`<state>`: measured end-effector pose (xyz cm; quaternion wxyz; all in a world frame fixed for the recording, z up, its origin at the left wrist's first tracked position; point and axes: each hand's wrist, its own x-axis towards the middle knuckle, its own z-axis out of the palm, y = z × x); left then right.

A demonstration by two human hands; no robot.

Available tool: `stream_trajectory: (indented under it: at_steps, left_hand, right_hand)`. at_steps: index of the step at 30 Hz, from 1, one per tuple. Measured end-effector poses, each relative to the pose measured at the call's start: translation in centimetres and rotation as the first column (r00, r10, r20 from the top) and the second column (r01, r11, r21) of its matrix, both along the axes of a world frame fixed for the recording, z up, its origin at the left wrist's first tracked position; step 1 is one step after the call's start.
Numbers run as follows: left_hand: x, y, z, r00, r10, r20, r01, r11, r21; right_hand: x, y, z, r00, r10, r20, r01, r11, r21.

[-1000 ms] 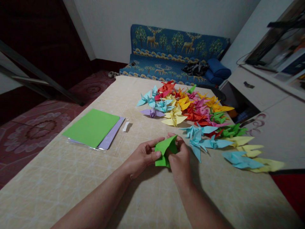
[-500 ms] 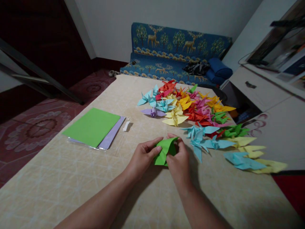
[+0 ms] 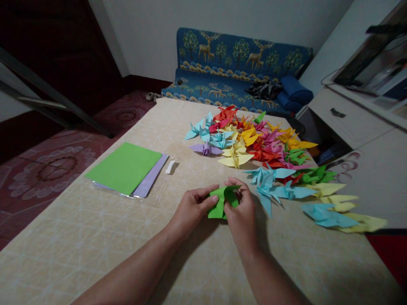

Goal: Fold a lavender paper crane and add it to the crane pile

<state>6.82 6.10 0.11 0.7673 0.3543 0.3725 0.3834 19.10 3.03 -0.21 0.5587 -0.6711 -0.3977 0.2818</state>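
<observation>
Between my two hands is a piece of green origami paper, partly folded, with one flap curling open at its upper right. My left hand pinches its left side, thumb on top and fingers behind. On the other side my right hand grips the paper, with its thumb tucked inside the opened flap. Part of the right side is hidden by that hand. Just beyond my right hand lie light blue paper cranes.
Many folded cranes in several colours, including a purple crane, cover the table's far right. Green sheets lie over purple ones at left, near a small white paper strip. A blue sofa and a white cabinet border the table.
The green paper's right flap has been spread wider and now curls open around my right thumb. Both hands stay in nearly the same place; the view has shifted slightly.
</observation>
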Motion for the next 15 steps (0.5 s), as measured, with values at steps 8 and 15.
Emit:
stream_trajectory:
  at_steps: [8,15]
  left_hand:
    - [-0.41,-0.01,0.00,0.997,-0.073,0.036,0.073,0.997,0.003]
    - [-0.39,-0.09,-0.11,0.997,-0.071,0.031,0.070,0.997,0.022]
  right_hand:
    - [0.12,0.01,-0.29,0.999,0.025,0.044,-0.026,1.000,0.015]
    - [0.09,0.07,-0.32,0.999,0.022,0.034,-0.021,0.999,-0.026]
